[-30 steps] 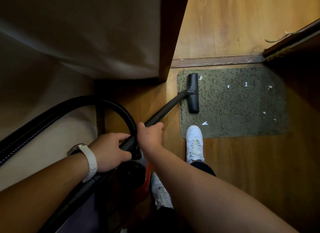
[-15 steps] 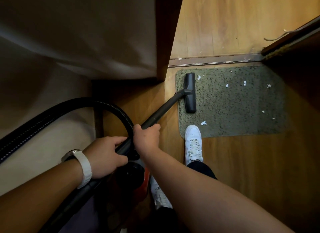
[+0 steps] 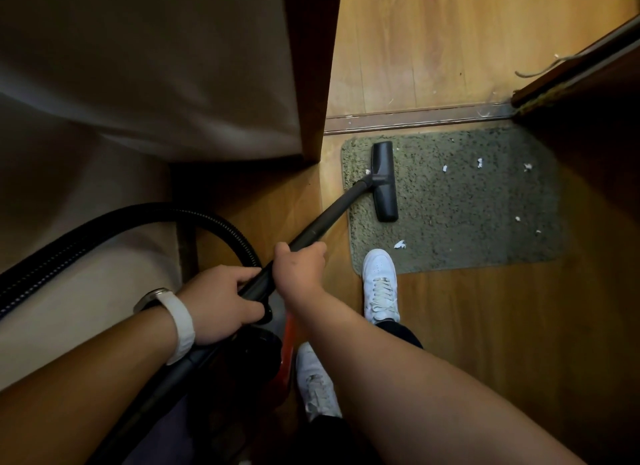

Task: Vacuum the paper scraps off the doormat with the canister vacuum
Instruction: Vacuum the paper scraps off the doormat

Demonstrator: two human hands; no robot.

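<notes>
On the doormat (image 3: 460, 222), white paper scraps (image 3: 400, 244) lie scattered. The largest sits near the mat's near edge, a few small ones are spread across the far and right part, and one tiny piece lies just beside the neck of the floor head (image 3: 384, 182). The mat is grey-green and speckled, flat on the wooden floor (image 3: 485, 326), with its far edge close to a metal threshold strip (image 3: 415, 118). The black floor head rests on the left part of the mat, its long side running from far to near. The dark wand (image 3: 332, 211) slants back from it over the mat's left edge toward the person.

The right hand (image 3: 301, 267) grips the wand partway up, fingers curled round the tube. The left hand (image 3: 218, 302) holds the lower end just behind it, fingers and thumb wrapped round the black handle where the hose (image 3: 138, 218) joins. A white watch band (image 3: 181, 326) circles the left wrist. The ribbed black hose arches up from the handle and runs off to the left edge of the view.

Below the hands sits the canister (image 3: 242, 357), dark with a red-orange side, mostly in shadow. A white front shoe (image 3: 379, 284) has its toe on the mat's near edge, close to the largest scrap. A rear shoe (image 3: 317, 385) stands on the floor beside the canister. A brown door frame (image 3: 311, 66) rises left of the mat, with a pale wall (image 3: 138, 66) beyond it.
</notes>
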